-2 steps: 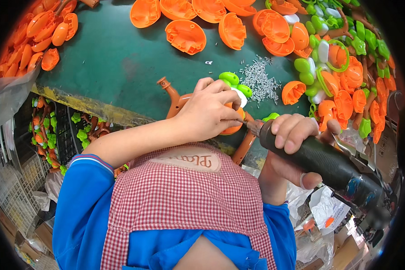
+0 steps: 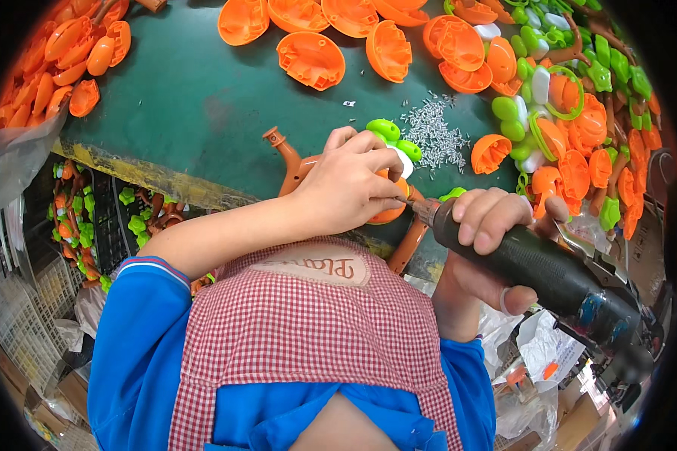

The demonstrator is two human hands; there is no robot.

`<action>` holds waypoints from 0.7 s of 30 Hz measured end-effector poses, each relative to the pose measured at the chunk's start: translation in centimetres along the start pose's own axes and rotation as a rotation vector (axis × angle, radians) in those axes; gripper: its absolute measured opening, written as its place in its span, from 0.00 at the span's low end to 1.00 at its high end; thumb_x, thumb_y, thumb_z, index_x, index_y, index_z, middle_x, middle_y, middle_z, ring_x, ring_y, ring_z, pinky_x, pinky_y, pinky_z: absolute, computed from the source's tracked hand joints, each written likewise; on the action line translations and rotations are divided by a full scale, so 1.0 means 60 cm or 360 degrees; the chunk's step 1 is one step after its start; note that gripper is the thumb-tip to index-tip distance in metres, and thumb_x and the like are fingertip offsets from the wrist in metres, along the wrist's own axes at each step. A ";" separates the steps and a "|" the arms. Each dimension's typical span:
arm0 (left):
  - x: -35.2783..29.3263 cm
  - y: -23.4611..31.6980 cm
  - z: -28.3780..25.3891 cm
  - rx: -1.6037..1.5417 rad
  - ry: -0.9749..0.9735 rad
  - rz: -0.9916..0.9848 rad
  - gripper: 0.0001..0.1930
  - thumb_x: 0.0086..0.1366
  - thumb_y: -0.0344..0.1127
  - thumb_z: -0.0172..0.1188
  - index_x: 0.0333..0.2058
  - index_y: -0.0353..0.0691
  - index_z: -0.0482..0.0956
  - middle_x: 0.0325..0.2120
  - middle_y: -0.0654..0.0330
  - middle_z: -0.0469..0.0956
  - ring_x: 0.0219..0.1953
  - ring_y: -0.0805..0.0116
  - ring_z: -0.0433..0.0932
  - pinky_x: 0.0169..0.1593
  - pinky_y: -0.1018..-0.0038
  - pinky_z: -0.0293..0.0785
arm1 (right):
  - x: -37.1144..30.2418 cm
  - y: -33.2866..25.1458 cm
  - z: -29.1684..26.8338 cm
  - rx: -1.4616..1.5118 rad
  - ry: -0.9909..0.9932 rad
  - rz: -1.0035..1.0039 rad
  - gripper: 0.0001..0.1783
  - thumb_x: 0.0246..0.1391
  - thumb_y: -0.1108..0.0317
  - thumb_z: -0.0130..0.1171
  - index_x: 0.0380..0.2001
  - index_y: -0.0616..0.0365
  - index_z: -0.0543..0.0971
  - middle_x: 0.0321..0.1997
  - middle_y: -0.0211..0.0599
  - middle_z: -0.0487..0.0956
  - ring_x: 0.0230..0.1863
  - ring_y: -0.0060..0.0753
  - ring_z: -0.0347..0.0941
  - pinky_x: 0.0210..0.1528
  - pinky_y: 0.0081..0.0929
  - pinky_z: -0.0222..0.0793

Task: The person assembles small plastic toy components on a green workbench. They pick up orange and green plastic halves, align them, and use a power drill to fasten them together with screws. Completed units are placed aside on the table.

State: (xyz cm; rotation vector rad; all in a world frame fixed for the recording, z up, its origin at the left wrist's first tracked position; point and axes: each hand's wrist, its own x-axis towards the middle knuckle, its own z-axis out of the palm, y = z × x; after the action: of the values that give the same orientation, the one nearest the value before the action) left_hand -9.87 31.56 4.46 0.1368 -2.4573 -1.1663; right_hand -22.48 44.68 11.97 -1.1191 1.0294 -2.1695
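Note:
My right hand [image 2: 493,237] is wrapped round a black power screwdriver [image 2: 541,270], which slants from the lower right up toward my other hand. The driver's bit reaches the fingertips of my left hand [image 2: 346,184], whose fingers are closed over a toy part of brown, branch-shaped plastic [image 2: 284,156]. An orange rounded piece [image 2: 387,216] shows beneath those fingers, at the bit's tip. Green oval pieces [image 2: 385,130] and a white one sit just beyond the knuckles. Whether a screw is at the bit, I cannot tell; the fingers cover that spot.
Loose small screws [image 2: 436,135] lie in a pile beyond my hands on the green tabletop [image 2: 173,83]. Orange half shells [image 2: 311,60] rest at the far side. Mixed green, white, orange and brown parts [image 2: 572,135] heap up at right, more orange shells [image 2: 64,56] at left.

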 end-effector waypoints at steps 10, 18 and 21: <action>-0.026 -0.024 -0.023 0.0002 -0.0202 -0.0047 0.30 0.41 0.39 0.74 0.49 0.52 0.80 0.59 0.62 0.70 0.56 0.54 0.72 0.59 0.58 0.69 | -0.019 -0.009 0.025 -0.0011 0.0115 0.0033 0.53 0.43 0.35 0.67 0.63 0.55 0.57 0.26 0.36 0.75 0.27 0.34 0.71 0.36 0.39 0.69; -0.034 -0.042 -0.021 0.0102 -0.0300 -0.0041 0.29 0.43 0.44 0.74 0.49 0.58 0.81 0.61 0.64 0.68 0.49 0.59 0.77 0.52 0.61 0.74 | -0.041 -0.004 0.052 -0.0307 -0.0161 0.0232 0.42 0.50 0.48 0.67 0.59 0.56 0.59 0.28 0.38 0.74 0.29 0.35 0.71 0.37 0.36 0.69; -0.031 -0.037 -0.025 0.0135 -0.0319 -0.0056 0.29 0.42 0.44 0.74 0.49 0.58 0.81 0.61 0.64 0.68 0.47 0.59 0.78 0.49 0.62 0.76 | -0.039 0.012 0.043 -0.0372 -0.0324 0.0297 0.47 0.47 0.39 0.67 0.59 0.56 0.60 0.27 0.36 0.74 0.27 0.34 0.71 0.36 0.36 0.69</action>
State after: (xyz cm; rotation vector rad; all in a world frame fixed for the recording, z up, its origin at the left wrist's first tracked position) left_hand -7.77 29.53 3.02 0.0916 -2.6911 -1.1400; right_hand -18.96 44.88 11.30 -1.2634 1.2615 -1.7841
